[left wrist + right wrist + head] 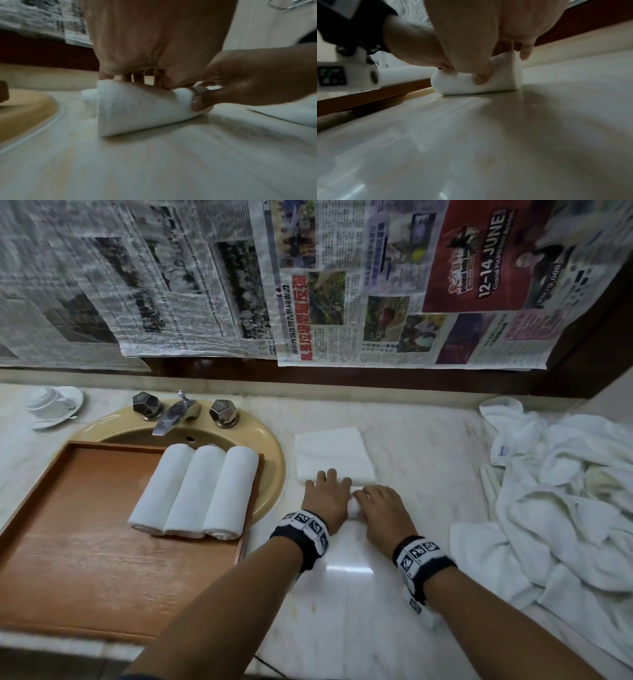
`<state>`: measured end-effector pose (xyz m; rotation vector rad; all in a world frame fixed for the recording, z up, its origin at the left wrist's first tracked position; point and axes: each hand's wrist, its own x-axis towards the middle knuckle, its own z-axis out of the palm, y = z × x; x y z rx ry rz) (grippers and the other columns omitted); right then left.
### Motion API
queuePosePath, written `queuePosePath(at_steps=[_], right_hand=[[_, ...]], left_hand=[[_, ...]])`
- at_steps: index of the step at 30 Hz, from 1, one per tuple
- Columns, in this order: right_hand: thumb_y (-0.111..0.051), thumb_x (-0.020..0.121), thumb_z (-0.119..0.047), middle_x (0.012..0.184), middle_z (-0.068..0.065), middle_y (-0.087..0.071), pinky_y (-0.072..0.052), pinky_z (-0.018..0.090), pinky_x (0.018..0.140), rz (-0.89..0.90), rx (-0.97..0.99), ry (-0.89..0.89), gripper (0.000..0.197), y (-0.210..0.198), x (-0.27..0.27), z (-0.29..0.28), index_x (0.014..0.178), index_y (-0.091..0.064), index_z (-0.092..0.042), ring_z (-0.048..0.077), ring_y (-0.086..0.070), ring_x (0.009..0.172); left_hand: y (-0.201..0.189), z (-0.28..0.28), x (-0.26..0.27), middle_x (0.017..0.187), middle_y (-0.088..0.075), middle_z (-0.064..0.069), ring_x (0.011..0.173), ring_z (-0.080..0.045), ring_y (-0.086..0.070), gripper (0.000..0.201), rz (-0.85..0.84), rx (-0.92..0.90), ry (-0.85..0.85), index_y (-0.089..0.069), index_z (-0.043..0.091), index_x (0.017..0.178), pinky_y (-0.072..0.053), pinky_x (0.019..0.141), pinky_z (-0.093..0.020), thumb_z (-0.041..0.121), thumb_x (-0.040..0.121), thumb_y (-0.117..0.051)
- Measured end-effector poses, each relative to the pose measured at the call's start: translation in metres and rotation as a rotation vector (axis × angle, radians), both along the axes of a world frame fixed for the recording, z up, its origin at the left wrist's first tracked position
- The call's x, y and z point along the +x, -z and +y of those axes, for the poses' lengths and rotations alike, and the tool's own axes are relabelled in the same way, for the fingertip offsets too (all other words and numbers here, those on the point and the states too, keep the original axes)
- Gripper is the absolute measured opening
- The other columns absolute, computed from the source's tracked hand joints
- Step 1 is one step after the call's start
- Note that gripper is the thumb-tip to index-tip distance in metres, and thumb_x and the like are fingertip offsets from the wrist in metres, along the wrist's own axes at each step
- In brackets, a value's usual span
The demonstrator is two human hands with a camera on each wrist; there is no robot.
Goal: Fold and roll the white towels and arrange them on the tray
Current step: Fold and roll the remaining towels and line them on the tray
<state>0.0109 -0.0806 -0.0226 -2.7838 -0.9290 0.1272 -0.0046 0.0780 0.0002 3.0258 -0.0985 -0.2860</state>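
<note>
1. The towel [334, 455] lies on the table [428, 446] right of the tray [68, 542]; its near end is already rolled.
2. It looks soft, light and limp, so the roll would loosen if released; best held across the roll's top near both ends.
3. The left hand [325, 496] and right hand [382, 508] curl over the roll, thumbs tucked under its near side, gripping it.
4. The roll's long axis runs left to right; the flat part stretches away.
</note>
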Motion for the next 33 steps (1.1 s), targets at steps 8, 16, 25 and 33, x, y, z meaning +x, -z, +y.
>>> queuePosePath(at_steps=[8, 16, 25, 33], right_hand=[[-0.061, 0.091, -0.026, 0.126, 0.001, -0.059, -0.039, 0.035, 0.102, 0.357, -0.009, -0.006, 0.04, -0.021, -0.024, -0.02, 0.13, -0.06, -0.018, 0.023, -0.049, 0.123], [-0.04, 0.099, -0.024, 0.107, 0.004, -0.063, -0.043, 0.043, 0.087, 0.014, 0.089, -0.013, 0.031, -0.047, -0.001, -0.002, 0.106, -0.071, -0.018, 0.028, -0.052, 0.103], [-0.011, 0.108, -0.043, 0.165, 0.006, 0.021, -0.005, 0.049, 0.124, 0.502, -0.465, -0.136, 0.057, -0.025, 0.086, 0.044, 0.16, 0.004, -0.023, 0.03, 0.015, 0.153], [-0.019, 0.104, -0.056, 0.164, 0.001, 0.025, 0.0, 0.051, 0.123, 0.403, -0.519, -0.001, 0.069, -0.006, 0.154, 0.054, 0.158, 0.015, -0.031, 0.028, 0.014, 0.153]], left_hand=[[0.023, -0.014, -0.078, 0.094, -0.053, -0.01, 0.085, -0.031, -0.05, 0.036, -0.231, -0.094, 0.244, -0.058, 0.008, 0.103, -0.047, 0.086, -0.046, 0.004, 0.07, -0.044], [0.028, -0.019, -0.086, 0.09, -0.052, -0.007, 0.082, -0.028, -0.046, 0.023, -0.205, -0.201, 0.25, -0.055, 0.011, 0.091, -0.039, 0.078, -0.038, 0.006, 0.07, -0.064], [0.033, -0.016, -0.076, 0.096, -0.055, -0.003, 0.084, -0.025, -0.049, 0.018, -0.146, -0.195, 0.215, -0.059, 0.014, 0.102, -0.041, 0.081, -0.037, 0.021, 0.085, -0.061], [0.034, -0.014, -0.069, 0.099, -0.055, -0.001, 0.087, -0.025, -0.049, 0.017, -0.104, -0.186, 0.18, -0.058, 0.017, 0.103, -0.041, 0.084, -0.04, 0.024, 0.088, -0.056]])
